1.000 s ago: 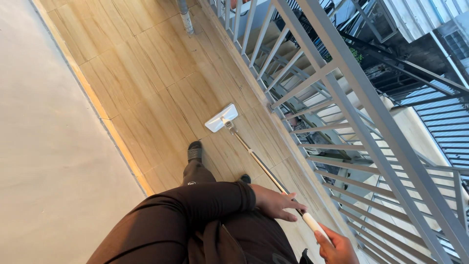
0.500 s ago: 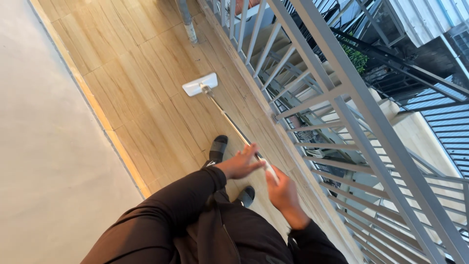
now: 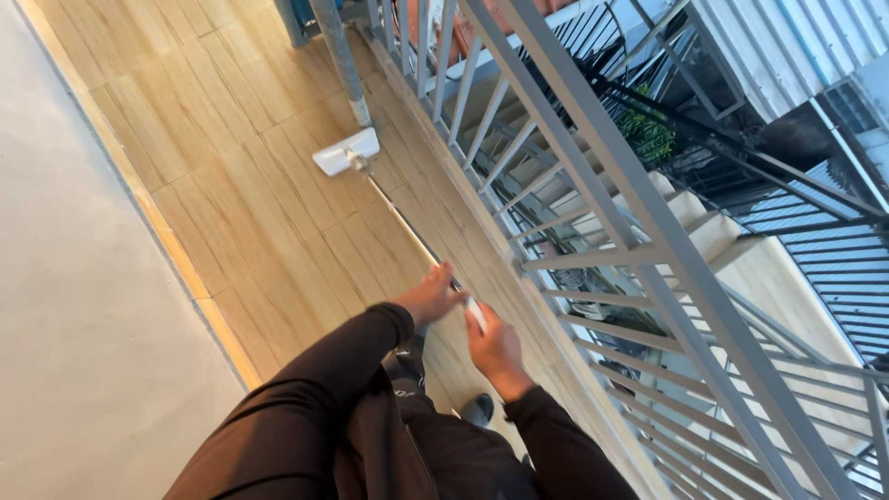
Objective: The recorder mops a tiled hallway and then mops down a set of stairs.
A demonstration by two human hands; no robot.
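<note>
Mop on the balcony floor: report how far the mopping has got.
Done: cannot tell; the wood-look floor shows no wet trail. In hand: left hand and right hand grip the mop handle, mop head flat beside the railing. Left: unclear.

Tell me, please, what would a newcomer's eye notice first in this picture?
Probably the flat white mop, its head lying on the wood-look floor far ahead. Both hands grip its long handle: left hand higher, right hand lower. On the right, a grey metal railing runs along the walkway.
</note>
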